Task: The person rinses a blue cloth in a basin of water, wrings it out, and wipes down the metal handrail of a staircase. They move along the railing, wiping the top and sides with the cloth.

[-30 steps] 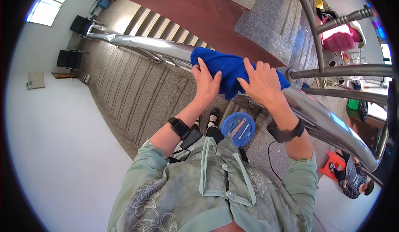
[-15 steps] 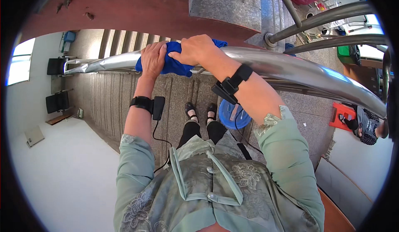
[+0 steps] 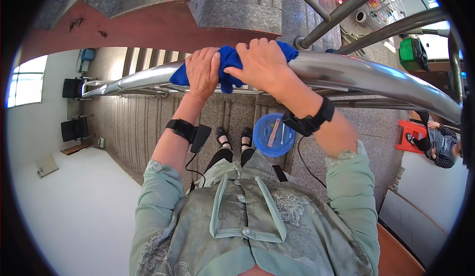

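Observation:
A blue cloth (image 3: pixel 228 64) is draped over the thick metal handrail (image 3: pixel 346 73). My left hand (image 3: pixel 202 70) wraps over the rail with the cloth pressed under its palm. Close beside it, my right hand (image 3: pixel 262 63) grips the cloth's other half against the rail, thumb pointing left. Loose cloth sticks out past both hands and hangs down between them. The fingertips curl over the rail's far side and are partly hidden. Each wrist wears a black strap with a small box and a cord.
By my feet stands a blue bucket (image 3: pixel 274 146) with a pink-handled tool in it. More metal rails (image 3: pixel 356 8) and stone steps (image 3: pixel 242 8) lie beyond. A person (image 3: pixel 440 145) sits at the right near a red stool (image 3: pixel 410 133). Black chairs (image 3: pixel 74 129) line the left wall.
Both hands have slid to the right along the rail with the blue cloth under them. The bucket shows more fully now, no longer partly behind my right arm.

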The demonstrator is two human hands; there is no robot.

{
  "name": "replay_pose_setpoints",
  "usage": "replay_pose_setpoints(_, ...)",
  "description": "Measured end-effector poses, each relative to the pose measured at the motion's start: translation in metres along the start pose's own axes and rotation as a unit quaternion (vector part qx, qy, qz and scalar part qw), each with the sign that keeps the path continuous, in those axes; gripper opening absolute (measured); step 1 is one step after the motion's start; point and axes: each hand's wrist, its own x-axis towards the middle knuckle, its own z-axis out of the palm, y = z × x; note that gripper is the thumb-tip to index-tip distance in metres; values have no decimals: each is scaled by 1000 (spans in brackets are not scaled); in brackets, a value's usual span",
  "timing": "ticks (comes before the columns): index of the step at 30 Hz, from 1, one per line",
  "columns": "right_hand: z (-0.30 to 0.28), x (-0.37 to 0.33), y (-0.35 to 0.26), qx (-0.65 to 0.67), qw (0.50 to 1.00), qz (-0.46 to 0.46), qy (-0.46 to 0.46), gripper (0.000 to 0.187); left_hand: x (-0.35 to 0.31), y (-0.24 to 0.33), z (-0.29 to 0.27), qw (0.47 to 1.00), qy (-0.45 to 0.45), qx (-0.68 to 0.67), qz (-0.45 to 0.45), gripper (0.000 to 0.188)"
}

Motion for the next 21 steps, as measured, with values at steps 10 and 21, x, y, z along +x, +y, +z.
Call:
replay_pose_setpoints(10,-82,-146,132,-131,970,14,203,60,41,168,25,971,-2,-41,234,75)
replay_pose_setpoints(21,-148,-249,261,-283,922,118,235,55,102,321,59,945,27,-58,319,84)
